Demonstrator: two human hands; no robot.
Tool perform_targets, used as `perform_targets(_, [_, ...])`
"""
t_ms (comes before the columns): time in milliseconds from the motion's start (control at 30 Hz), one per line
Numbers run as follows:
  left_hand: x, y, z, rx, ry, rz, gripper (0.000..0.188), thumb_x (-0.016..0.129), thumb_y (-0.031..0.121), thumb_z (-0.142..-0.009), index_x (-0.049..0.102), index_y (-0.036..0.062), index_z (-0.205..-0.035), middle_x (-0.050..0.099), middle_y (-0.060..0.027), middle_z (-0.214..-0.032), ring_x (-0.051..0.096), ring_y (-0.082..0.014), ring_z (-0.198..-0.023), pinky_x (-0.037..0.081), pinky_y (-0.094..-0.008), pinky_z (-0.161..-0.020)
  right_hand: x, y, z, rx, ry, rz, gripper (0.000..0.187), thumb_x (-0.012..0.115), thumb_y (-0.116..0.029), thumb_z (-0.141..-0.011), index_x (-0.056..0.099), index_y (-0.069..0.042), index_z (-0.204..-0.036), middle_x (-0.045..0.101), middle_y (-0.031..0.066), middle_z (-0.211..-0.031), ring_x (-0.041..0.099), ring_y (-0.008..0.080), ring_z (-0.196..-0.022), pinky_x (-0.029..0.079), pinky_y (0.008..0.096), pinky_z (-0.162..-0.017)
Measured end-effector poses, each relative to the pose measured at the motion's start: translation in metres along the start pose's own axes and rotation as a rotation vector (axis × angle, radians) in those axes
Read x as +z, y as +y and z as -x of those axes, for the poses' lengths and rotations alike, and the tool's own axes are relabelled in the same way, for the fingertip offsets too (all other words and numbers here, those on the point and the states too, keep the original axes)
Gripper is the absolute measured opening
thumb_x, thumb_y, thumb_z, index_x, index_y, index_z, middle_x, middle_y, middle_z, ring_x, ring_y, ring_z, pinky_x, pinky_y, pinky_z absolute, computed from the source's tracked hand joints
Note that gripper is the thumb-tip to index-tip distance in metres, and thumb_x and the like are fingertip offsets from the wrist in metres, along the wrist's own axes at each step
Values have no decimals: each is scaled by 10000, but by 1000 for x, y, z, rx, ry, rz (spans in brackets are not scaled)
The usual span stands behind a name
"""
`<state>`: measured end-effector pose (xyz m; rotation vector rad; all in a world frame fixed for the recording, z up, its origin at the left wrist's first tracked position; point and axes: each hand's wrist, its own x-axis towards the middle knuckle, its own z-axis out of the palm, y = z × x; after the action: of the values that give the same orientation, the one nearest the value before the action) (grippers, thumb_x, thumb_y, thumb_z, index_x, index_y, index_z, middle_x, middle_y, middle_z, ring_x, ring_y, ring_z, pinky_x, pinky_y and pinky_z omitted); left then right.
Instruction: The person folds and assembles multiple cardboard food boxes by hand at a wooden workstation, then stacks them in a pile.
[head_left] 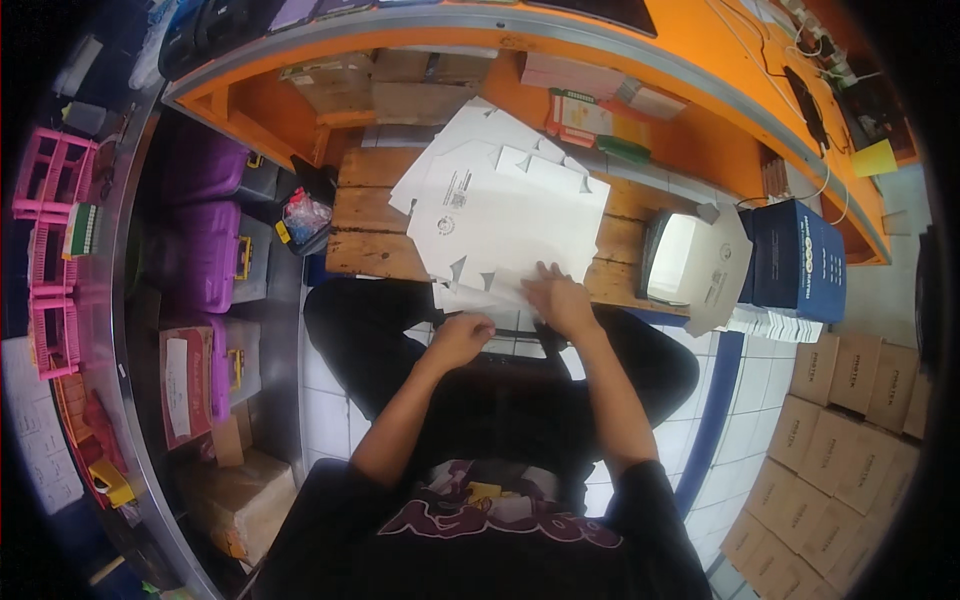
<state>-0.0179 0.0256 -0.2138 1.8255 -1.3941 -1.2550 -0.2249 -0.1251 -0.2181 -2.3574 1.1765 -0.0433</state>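
Note:
A white die-cut cardboard sheet (510, 225) with slots, tabs and small dark print lies on a wooden slatted bench in front of me. More white sheets (425, 172) stick out from under its far left side. My left hand (460, 340) is closed at the sheet's near flap, its fingers curled and partly hidden. On the near right part of the sheet, my right hand (562, 303) rests with its fingers spread. A partly folded white carton (693, 262) stands at the bench's right end, its inside bright.
An orange desk (400, 45) with a metal edge arches over the far side, with boxes on its shelf. Purple toolboxes (207, 257) line the left. A dark blue box (797, 258) sits on stacked white sheets at right. Brown cartons (815, 450) are piled at lower right.

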Motion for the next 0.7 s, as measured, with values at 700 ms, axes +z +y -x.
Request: perform_targets(700, [-24, 59, -31, 274, 837, 70, 363, 629, 111, -1015, 638, 48, -1372, 569, -230, -1328, 693, -320, -1005, 564, -391, -893, -97, -10, -17, 90, -159, -758, 234, 699, -218, -982, 718, -23, -1110, 692, 48, -949, 611, 152, -886, 497, 317, -820])
